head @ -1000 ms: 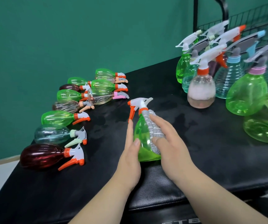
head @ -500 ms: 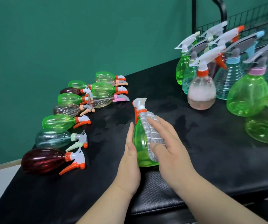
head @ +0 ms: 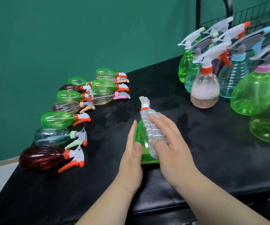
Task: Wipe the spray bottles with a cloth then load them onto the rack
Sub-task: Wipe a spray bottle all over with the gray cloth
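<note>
A green spray bottle (head: 142, 144) stands upright on the black table (head: 212, 151), near the middle of its front edge, nozzle turned away. The left hand (head: 131, 161) lies flat against the bottle's left side, fingers straight and together, thumb on the front. The right hand (head: 175, 148) pinches a grey-white cloth (head: 153, 133) between thumb and fingers and presses it to the bottle's neck and right shoulder. Along the left edge, small bottles lie on their sides in a row, a dark red bottle (head: 41, 158) nearest the front. Larger bottles stand grouped at the far right corner, before a wire rack (head: 253, 17).
</note>
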